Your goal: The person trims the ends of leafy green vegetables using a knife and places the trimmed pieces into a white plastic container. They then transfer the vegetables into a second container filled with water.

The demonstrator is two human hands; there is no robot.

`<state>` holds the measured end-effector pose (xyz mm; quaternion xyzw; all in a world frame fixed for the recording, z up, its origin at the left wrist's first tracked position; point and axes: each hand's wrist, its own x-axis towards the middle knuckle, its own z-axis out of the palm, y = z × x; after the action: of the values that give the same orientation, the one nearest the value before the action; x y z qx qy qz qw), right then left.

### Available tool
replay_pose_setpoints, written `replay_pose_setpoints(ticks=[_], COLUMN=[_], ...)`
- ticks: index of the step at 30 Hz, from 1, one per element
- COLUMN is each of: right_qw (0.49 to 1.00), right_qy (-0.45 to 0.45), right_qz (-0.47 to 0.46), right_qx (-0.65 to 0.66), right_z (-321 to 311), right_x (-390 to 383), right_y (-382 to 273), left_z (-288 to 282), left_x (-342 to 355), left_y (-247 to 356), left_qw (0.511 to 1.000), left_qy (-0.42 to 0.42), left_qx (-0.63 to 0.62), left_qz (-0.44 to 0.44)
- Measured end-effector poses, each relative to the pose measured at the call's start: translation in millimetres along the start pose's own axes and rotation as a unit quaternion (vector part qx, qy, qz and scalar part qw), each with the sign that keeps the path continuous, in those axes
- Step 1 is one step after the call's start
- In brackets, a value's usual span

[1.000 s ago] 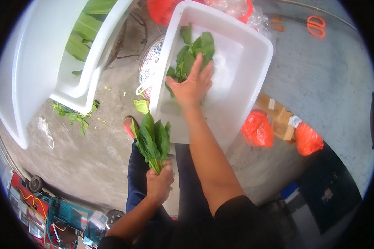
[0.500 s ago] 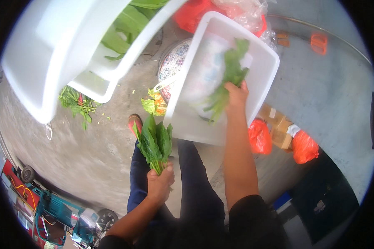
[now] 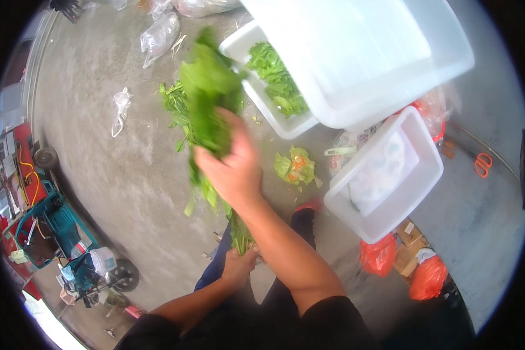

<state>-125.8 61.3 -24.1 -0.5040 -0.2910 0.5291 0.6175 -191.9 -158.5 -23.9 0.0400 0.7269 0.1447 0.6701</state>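
Note:
My right hand (image 3: 236, 169) is closed round leafy greens (image 3: 207, 87), raised ahead of me and smeared by motion at the top. Long pale stems hang below that grip. Lower down, in front of my legs, my left hand (image 3: 239, 265) grips the stems of a second bunch of leafy greens (image 3: 238, 233). The right forearm crosses above this bunch and its upper leaves are partly hidden. Behind the raised greens, a loose heap of greens (image 3: 175, 108) lies on the floor.
Far right of centre, a white tub (image 3: 304, 125) holds lettuce-like leaves, overhung by larger white tubs (image 3: 385, 46). A smaller white tub (image 3: 431, 169) stands at right. Leaf scraps (image 3: 294, 166) lie near my shoe. Red bags (image 3: 379, 256), orange scissors (image 3: 482, 165) and a teal cart (image 3: 64, 219) are around.
The view has turned left. My right hand has moved from over the small white tub to the left, out over the floor, still holding greens. My left hand keeps its bunch.

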Motion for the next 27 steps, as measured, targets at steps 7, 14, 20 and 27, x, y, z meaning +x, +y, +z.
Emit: replay_pose_setpoints(ticks=[7, 14, 20, 27], right_qw=[0.982, 0.870, 0.718, 0.608], right_qy=[-0.028, 0.417, 0.156, -0.015], right_qz=[0.184, 0.159, 0.179, 0.403], right_qx=[-0.028, -0.208, -0.654, -0.684], right_z=[-67, -336, -405, -368], right_x=[-26, -106, -134, -88], right_y=[72, 20, 80, 84], left_z=[-16, -4, 29, 62], left_x=[4, 17, 11, 5], left_y=[18, 20, 21, 18], left_qw=[1.000, 0.998, 0.998, 0.998], left_qy=[-0.002, -0.022, -0.055, -0.033], left_qx=[-0.006, -0.054, -0.026, 0.047], left_qz=[0.014, -0.006, -0.011, -0.008])
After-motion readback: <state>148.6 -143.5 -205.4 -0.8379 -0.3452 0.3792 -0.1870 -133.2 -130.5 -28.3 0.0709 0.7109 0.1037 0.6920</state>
